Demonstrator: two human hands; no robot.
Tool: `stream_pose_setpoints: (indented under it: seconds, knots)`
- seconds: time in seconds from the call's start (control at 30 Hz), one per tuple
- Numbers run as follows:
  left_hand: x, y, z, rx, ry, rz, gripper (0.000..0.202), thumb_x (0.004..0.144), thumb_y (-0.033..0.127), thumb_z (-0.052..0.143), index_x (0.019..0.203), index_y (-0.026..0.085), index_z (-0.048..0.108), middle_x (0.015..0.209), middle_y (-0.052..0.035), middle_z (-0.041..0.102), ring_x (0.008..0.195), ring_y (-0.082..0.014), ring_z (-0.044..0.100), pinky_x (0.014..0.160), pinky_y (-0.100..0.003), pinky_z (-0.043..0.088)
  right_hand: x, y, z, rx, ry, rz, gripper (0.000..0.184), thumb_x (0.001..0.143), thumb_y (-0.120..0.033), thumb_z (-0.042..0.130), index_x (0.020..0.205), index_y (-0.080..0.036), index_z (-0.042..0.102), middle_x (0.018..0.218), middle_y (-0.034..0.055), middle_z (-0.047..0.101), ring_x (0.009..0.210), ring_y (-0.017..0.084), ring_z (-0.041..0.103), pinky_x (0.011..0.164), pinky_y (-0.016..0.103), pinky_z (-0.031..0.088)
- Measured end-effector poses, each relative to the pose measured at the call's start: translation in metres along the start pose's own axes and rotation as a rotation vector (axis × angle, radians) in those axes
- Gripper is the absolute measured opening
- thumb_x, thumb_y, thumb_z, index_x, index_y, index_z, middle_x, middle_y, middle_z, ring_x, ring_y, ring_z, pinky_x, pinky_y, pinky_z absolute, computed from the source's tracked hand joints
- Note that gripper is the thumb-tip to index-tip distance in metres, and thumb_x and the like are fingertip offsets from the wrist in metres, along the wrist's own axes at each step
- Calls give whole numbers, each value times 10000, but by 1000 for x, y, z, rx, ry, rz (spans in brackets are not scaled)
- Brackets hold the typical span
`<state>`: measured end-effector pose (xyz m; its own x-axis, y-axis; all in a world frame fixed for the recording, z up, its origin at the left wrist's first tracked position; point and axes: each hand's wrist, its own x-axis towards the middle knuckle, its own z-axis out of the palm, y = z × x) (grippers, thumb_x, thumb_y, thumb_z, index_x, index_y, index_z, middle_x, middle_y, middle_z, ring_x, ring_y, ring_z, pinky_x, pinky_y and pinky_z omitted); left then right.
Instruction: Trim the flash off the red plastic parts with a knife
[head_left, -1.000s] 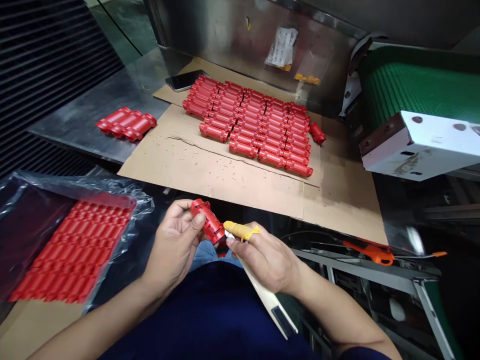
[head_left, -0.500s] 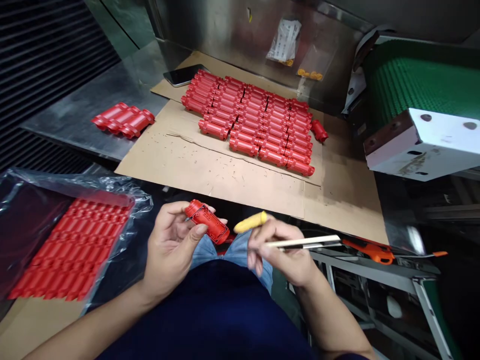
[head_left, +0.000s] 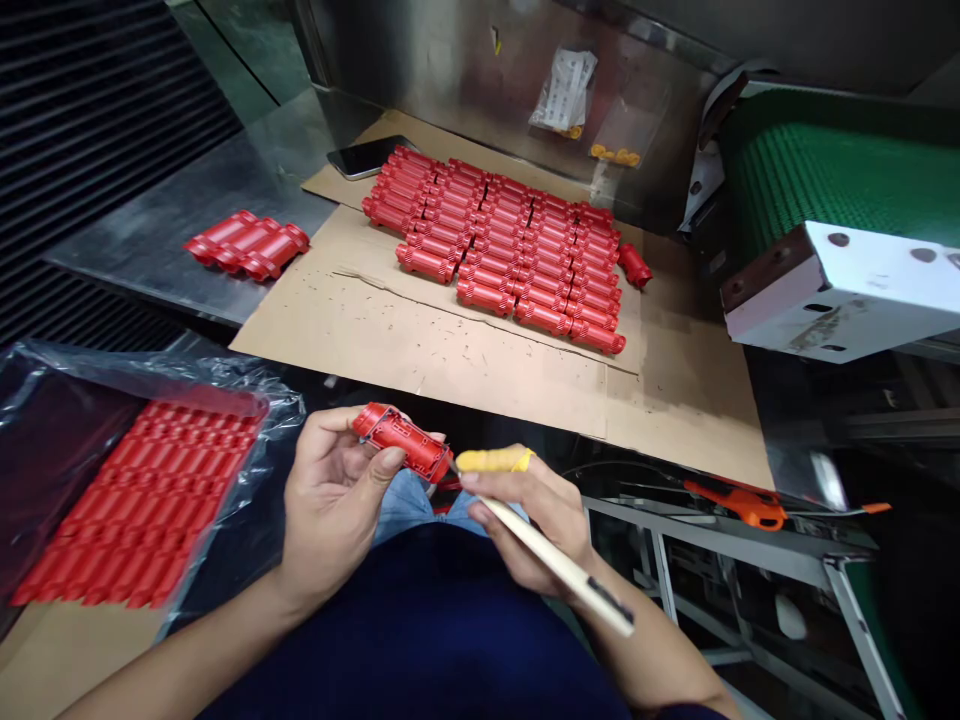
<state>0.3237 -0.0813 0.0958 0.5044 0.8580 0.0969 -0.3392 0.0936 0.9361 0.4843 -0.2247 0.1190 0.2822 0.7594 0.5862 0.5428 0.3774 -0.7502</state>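
Observation:
My left hand (head_left: 336,490) is closed around a red plastic housing (head_left: 405,440), its thumb lying along the near side. Dark outlines and small cut-outs show on the housing's upward face. In my right hand (head_left: 536,510) is a slim cream-handled tool (head_left: 555,555), gripped like a pen with the handle pointing down and right. A yellow finger cover (head_left: 495,460) sits on the index finger. The tool's thin dark tip is at the right end of the housing; whether it touches is hard to tell.
Rows of red housings (head_left: 495,240) lie on cardboard (head_left: 450,370), with a phone (head_left: 367,157) behind. Several more rest on the metal table (head_left: 150,230) at left. A plastic-lined box (head_left: 285,400) holds others. Orange-handled scissors (head_left: 750,503) and a green conveyor (head_left: 825,160) are right.
My right hand has moved left toward the housing and turned the tool, so its tip is now at the housing's right end. My left hand has shifted slightly left with the housing.

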Motion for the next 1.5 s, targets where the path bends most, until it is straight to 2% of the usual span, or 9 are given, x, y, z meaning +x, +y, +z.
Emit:
stream_pose_setpoints:
  seconds: [0.2,0.47,0.83,0.97,1.07,1.17,1.27,1.37,1.5]
  knots:
    - [-2,1,1,-3,15,35,323,933,157,862,1179,251,675,1208,-58,783,954,-285,864,900,-441,732,-3,-3,-5,-49,53,-26,371,1019,-88,733,1370,-203,769,1299,164,811,1106,266,821,892,395,734]
    - [-2,3,2,-17,16,1,311,940,172,865,1173,246,672,1197,-62,803,949,-286,869,880,-422,737,-5,3,3,-113,22,-123,509,1024,-78,741,1520,-171,672,1327,169,801,1157,277,816,957,422,735]
    - [-3,4,2,-39,29,1,305,925,169,873,1153,259,692,1202,-45,783,937,-269,861,918,-454,736,-5,2,6,-132,43,-129,432,1045,-103,704,1474,-153,688,1271,186,818,1121,290,834,917,435,738]
    - [-5,2,0,-12,45,34,321,908,166,888,1152,246,696,1219,-56,780,977,-259,847,936,-432,728,-6,2,5,-95,-15,-36,326,1064,-123,678,1387,-165,688,1268,189,806,1184,292,811,930,428,732]
    - [-3,0,-2,29,44,52,300,916,168,882,1144,234,698,1173,-49,782,986,-231,827,930,-383,724,-4,4,1,-126,-67,-62,289,1081,-127,646,1367,-167,659,1169,158,820,1055,274,817,890,440,724]
    - [2,-1,-2,24,18,-30,279,933,205,878,1138,245,693,1048,-15,775,870,-180,804,818,-300,719,3,5,-6,-311,-188,-193,311,1086,-117,637,1395,-154,645,1058,131,820,877,246,769,788,414,708]
    - [8,0,-1,-13,-19,-165,250,952,260,871,1122,241,690,981,-3,756,781,-154,772,712,-262,701,10,1,-10,-427,-250,-231,256,1098,-128,623,1347,-141,681,1016,124,821,870,248,750,732,387,696]
    - [7,2,1,-22,-54,-211,225,976,269,848,1118,242,676,959,-9,751,783,-165,786,705,-269,701,9,-8,-8,-186,-281,-126,187,1129,-171,608,1294,-180,695,1024,80,839,928,214,794,793,351,712]
    - [1,3,1,54,-66,-12,272,975,183,824,1189,264,678,1113,-48,754,885,-231,839,816,-384,743,-3,-15,-3,543,-276,92,160,1138,-367,653,1180,-217,689,875,6,839,786,139,845,728,239,708]
